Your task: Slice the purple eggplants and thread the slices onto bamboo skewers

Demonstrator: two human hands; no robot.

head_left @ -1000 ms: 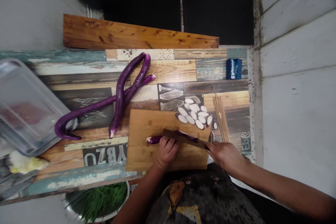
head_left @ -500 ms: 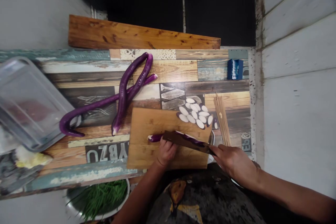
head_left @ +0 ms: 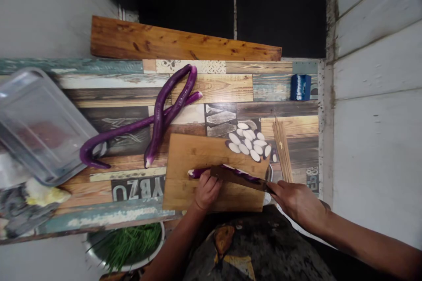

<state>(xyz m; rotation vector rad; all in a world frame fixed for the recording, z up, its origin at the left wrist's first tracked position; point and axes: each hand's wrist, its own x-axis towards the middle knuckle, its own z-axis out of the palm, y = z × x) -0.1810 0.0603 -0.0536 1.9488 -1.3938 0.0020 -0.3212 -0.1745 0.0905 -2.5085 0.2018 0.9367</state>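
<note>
A purple eggplant (head_left: 199, 173) lies across the wooden cutting board (head_left: 184, 153), its uncut end to the left and cut slices showing behind the blade. My left hand (head_left: 207, 189) is closed, its curled fingers pressing on the eggplant just left of the knife. With my right hand (head_left: 295, 202) I grip the handle of a wide-bladed kitchen knife (head_left: 237, 178). The blade slants over the eggplant and hides part of it. White oval eggplant slices (head_left: 248, 142) with purple rims lie heaped at the board's upper right corner.
Whole long eggplants (head_left: 160, 105) lie crossed left of the board. Thin wooden skewers (head_left: 282, 149) and a blue box (head_left: 300, 87) are at the right. A clear plastic container (head_left: 42, 127) stands far left. Below the table edge is a metal bowl (head_left: 161, 246) of green stalks.
The view has shifted slightly, so everything sits a little further right. My left hand and the knife stay at nearly the same place on the eggplant.
</note>
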